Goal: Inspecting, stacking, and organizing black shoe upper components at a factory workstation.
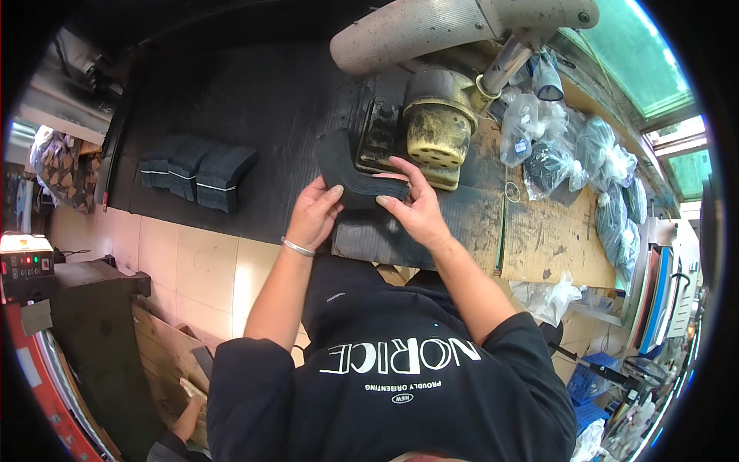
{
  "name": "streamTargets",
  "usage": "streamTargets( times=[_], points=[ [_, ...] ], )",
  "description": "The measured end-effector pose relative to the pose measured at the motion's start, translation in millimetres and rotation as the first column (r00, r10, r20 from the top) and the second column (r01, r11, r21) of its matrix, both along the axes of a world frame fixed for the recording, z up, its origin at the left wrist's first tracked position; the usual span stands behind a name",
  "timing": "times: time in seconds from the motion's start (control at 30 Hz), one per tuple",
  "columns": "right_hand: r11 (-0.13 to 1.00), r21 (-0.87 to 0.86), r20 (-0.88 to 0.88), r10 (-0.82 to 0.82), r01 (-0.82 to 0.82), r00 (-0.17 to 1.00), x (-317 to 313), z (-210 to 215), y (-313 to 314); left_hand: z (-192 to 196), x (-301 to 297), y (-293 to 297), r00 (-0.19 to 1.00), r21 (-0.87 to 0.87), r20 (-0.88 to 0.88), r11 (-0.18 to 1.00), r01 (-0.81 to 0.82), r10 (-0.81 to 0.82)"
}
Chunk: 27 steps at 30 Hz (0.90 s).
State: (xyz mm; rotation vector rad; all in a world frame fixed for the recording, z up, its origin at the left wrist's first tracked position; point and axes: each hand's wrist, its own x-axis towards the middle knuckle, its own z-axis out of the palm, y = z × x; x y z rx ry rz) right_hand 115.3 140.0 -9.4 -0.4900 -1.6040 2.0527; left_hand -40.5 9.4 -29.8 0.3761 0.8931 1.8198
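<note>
Both my hands hold a curved stack of thin black sheets (356, 183) above the near edge of the dark work table. My left hand (312, 209) grips its bend, thumb on the front and the other fingers partly hidden. At the stack's right end, my right hand (422, 212) closes with the thumb below and the fingers over the top. Further left lie several similar black bundles (198, 173), side by side, with thin white bands around them. Just beyond my right hand stands a grimy cream machine (440, 123) with a round, perforated housing.
A thick grey machine arm (412, 35) reaches over the table's far side. Tied clear plastic bags (550, 165) crowd the right side, near a rubber band (512, 192). Another person's hand (192, 400) shows at lower left, below a control box (27, 258). Blue crates (593, 377) stand lower right.
</note>
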Motion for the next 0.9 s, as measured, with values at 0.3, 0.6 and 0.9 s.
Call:
streamTargets(
  times=[0.3,0.6,0.9],
  points=[
    [0.944,-0.323,-0.162,0.015,-0.067,0.987,-5.0,1.9,2.3,10.4,-11.7,6.0,0.971,-0.091,-0.212,0.987,-0.134,0.112],
    [0.987,-0.144,0.165,0.097,-0.073,0.981,31.3,-74.6,-12.0,37.9,-57.3,52.8,0.569,0.201,-0.621,0.812,-0.548,0.538],
    [0.996,-0.064,0.154,0.07,-0.061,0.986,43.4,-100.6,-24.8,75.9,-68.1,105.0,0.453,0.394,-0.578,0.719,-0.573,0.678]
  ],
)
